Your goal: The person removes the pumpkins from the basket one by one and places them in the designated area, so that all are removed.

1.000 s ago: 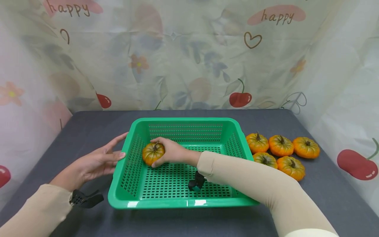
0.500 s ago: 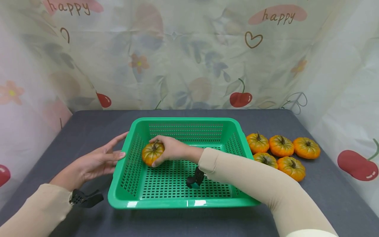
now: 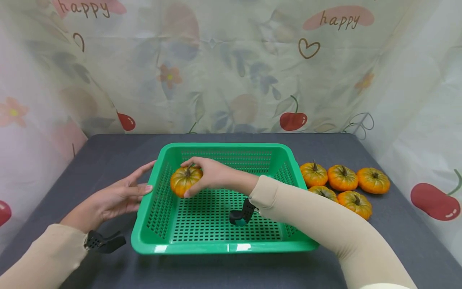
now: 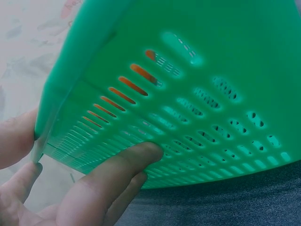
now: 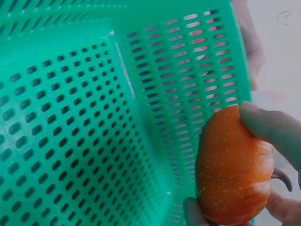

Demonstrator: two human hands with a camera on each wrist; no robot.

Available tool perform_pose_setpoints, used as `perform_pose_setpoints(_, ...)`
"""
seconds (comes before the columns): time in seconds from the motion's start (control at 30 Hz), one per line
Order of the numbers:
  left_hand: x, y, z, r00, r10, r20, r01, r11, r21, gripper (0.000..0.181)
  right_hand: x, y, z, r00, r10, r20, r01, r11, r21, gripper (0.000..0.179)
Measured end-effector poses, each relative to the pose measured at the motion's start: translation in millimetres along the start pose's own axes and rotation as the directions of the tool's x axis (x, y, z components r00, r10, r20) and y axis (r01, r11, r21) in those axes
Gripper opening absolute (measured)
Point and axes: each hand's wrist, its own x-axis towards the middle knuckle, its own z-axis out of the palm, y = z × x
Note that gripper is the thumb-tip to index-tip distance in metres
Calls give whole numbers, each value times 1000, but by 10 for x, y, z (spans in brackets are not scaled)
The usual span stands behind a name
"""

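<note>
My right hand (image 3: pixel 216 173) grips a small orange pumpkin (image 3: pixel 182 182) between thumb and fingers, inside the left part of a green plastic basket (image 3: pixel 223 248). In the right wrist view this pumpkin (image 5: pixel 233 169) is close to the perforated end wall, its curved stem pointing off to the right; whether it touches the wall I cannot tell. Against the basket's left side rests my left hand (image 3: pixel 113 200), fingers fairly straight and spread. The left wrist view has fingertips (image 4: pixel 146 153) on the slotted outer wall and others at the rim. Orange shows through some slots.
Several more small pumpkins (image 3: pixel 343 178) sit in two rows on the dark cloth-covered table (image 3: pixel 223 273), right of the basket. My right forearm (image 3: pixel 306 216) crosses the basket's right rim. A patterned curtain (image 3: pixel 223 72) hangs behind and at both sides.
The right hand has raised the pumpkin a little and shifted it slightly left, and the forearm has risen with it. The left hand and basket have stayed in place.
</note>
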Motion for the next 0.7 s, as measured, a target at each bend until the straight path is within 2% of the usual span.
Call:
perform_pose_setpoints(0.4, -1, -12, -27, 999, 24, 37, -23, 999, -29, 80, -282, -84, -222, 999, 13, -31, -12, 999, 30, 73)
perform_pose_setpoints(0.7, 4, -11, -28, 999, 28, 42, -27, 999, -35, 80, -522, -93, -413, 996, 14, -85, -12, 999, 31, 75)
